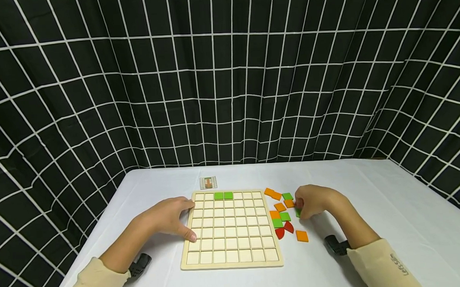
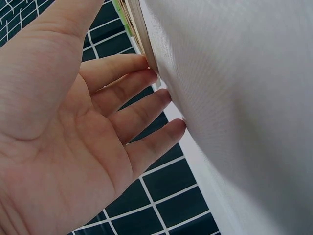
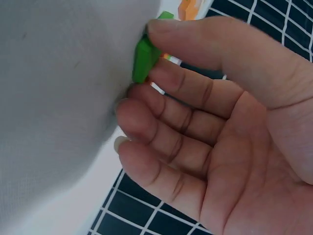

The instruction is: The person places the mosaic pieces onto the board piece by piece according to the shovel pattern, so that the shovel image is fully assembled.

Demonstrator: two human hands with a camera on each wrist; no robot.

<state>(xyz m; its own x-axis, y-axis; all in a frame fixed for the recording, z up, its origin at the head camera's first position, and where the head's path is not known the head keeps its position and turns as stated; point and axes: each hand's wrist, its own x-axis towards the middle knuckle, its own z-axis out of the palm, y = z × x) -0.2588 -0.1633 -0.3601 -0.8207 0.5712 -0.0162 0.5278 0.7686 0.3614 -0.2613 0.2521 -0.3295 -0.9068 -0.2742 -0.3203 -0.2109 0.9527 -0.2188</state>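
The left hand point(image 1: 170, 218) rests along the left edge of a pale wooden grid board point(image 1: 232, 256), thumb on its frame; in the left wrist view the fingers of this hand point(image 2: 93, 117) are extended, tips against the cloth and board edge. Two green squares point(image 1: 223, 196) sit side by side in the board's top row. Right of the board, the right hand point(image 1: 316, 200) is down among loose pieces. In the right wrist view a green tile point(image 3: 145, 58) is between the thumb and index finger of the right hand point(image 3: 210, 112), close to the cloth.
Loose orange squares point(image 1: 301, 236), green squares point(image 1: 285, 217) and red quarter-round pieces point(image 1: 279, 233) lie between the board and the right hand. Behind the board lies a small printed card point(image 1: 208, 183). A black gridded curtain point(image 1: 227, 83) surrounds the white table point(image 1: 158, 181).
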